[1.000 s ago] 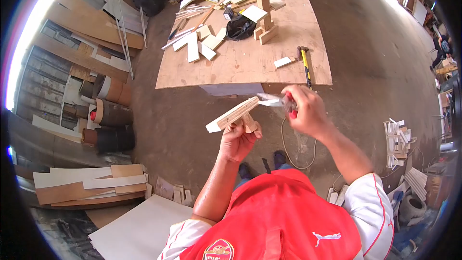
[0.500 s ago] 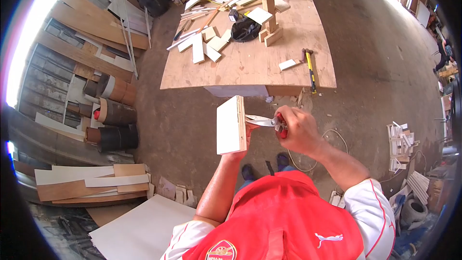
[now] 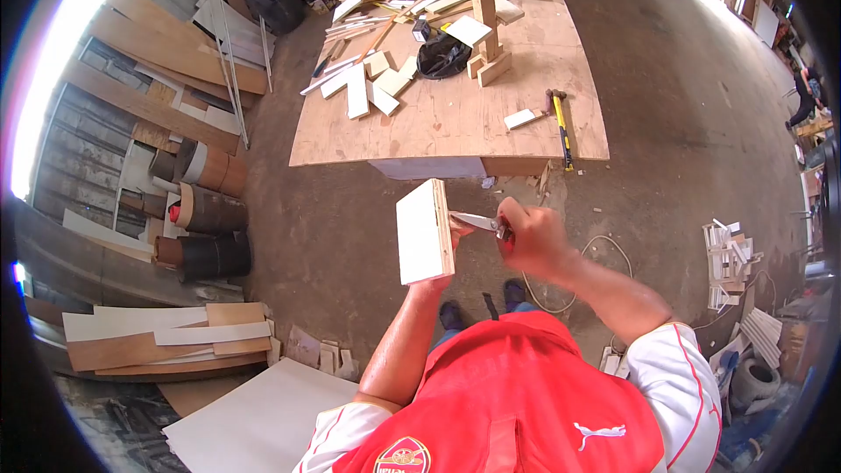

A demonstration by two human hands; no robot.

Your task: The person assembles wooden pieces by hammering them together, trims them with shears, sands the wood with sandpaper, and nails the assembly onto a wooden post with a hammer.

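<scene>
My left hand [image 3: 431, 281] grips a rectangular wooden block [image 3: 420, 232] from below and behind. The block stands upright, with a white face and a bare layered edge on its right; most of my fingers are hidden behind it. In my right hand [image 3: 534, 238] is a pair of pliers [image 3: 477, 222] with silver jaws and red handles, closed in my fist. The jaws point left at the block's edge, near the left fingers. Whether they touch the block I cannot tell.
Ahead stands a plywood-topped table [image 3: 420, 136] with offcuts, a black bag [image 3: 443, 56], a wooden post [image 3: 480, 0] and a yellow-handled hammer [image 3: 562, 131]. Boards [image 3: 166, 337] lie at left beside a large white sheet [image 3: 263, 416]. A cable [image 3: 626, 254] curls on the floor.
The right hand has turned slightly, hiding more of the red handles, and the pliers tilt more downward to the right. The block has shifted slightly right and down.
</scene>
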